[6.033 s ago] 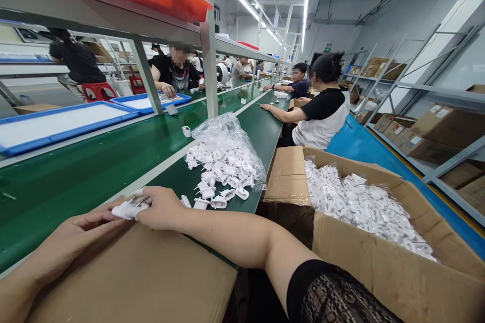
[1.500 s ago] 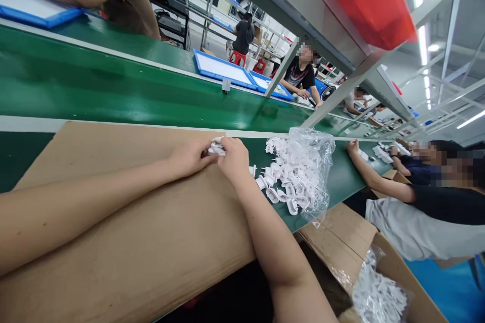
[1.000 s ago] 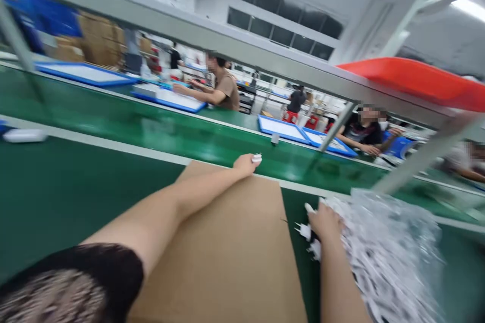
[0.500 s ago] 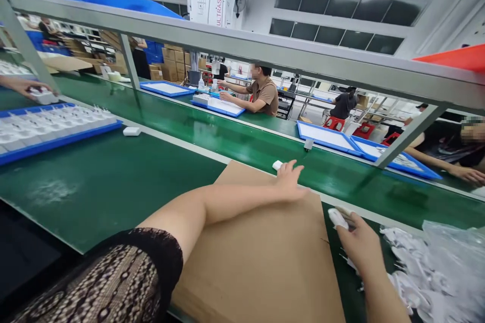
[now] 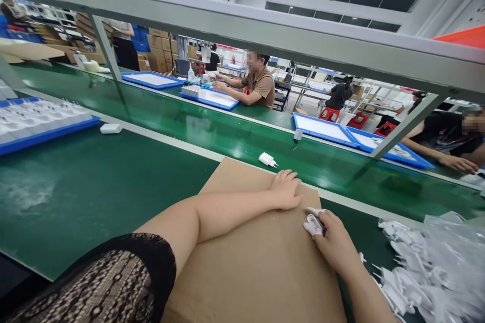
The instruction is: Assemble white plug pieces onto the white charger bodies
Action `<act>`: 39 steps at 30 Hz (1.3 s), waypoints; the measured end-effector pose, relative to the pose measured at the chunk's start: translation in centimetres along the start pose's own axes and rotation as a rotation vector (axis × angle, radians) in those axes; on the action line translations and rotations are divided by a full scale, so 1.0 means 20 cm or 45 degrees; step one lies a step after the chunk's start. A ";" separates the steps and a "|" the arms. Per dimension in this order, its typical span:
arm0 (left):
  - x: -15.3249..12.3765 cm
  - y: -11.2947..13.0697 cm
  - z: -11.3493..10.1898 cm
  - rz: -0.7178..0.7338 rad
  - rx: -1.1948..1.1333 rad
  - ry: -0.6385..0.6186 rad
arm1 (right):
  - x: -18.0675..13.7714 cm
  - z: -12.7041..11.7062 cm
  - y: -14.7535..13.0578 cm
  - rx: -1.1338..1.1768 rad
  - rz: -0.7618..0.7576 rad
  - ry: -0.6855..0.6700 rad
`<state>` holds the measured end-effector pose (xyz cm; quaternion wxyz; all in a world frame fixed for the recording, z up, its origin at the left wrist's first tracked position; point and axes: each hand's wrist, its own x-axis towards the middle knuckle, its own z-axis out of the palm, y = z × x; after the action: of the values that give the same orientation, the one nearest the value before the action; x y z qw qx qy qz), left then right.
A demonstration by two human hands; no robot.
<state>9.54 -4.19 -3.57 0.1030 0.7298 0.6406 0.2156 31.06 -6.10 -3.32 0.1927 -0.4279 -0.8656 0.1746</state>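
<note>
My left hand lies palm down near the far edge of a brown cardboard sheet, its fingers stretched out and nothing in them. Just beyond its fingertips, a white two-pin plug charger rests on the green conveyor belt. My right hand is over the sheet's right edge, thumb and fingers closed on a small white plastic piece. The piece's exact kind is unclear, as the fingers cover part of it. To the right is a heap of white pronged plastic parts.
Clear plastic bags lie by the heap. Left, a blue tray holds rows of white housings, with one white block beside it. A grey metal rail crosses above the belt. Co-workers sit across it near blue trays.
My left hand has come down onto the cardboard, apart from the charger, whose pins now show. My right hand has moved left over the sheet's edge with the white piece.
</note>
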 end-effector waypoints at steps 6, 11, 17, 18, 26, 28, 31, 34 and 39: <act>0.01 -0.01 0.01 0.004 -0.066 -0.049 | 0.00 -0.02 0.02 0.019 -0.026 -0.048; 0.02 -0.03 0.03 0.007 -0.109 0.038 | 0.01 -0.01 0.02 0.028 -0.010 -0.041; 0.03 -0.02 -0.01 -0.132 -0.037 0.136 | 0.01 -0.01 0.03 0.048 -0.031 -0.009; 0.04 -0.03 -0.03 -0.181 -0.011 0.161 | 0.01 -0.01 0.03 0.041 -0.032 -0.007; 0.08 -0.39 -0.41 -0.817 0.203 0.137 | 0.01 0.00 0.06 0.059 -0.056 0.002; 0.06 -0.48 -0.46 -0.821 0.170 0.100 | 0.01 0.01 0.06 0.054 -0.063 0.003; 0.05 -0.56 -0.49 -0.830 0.108 0.109 | 0.01 0.00 0.06 0.038 -0.075 -0.004; 0.06 -0.61 -0.51 -0.840 0.027 0.149 | 0.01 0.00 0.06 0.031 -0.080 -0.010; 0.05 -0.69 -0.54 -0.889 -0.193 0.303 | 0.00 0.01 0.07 0.058 -0.088 0.005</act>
<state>-7.55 -2.33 0.31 0.1488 0.4275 0.8405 0.2977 31.89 -5.23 -4.10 0.2102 -0.3936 -0.8753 0.1866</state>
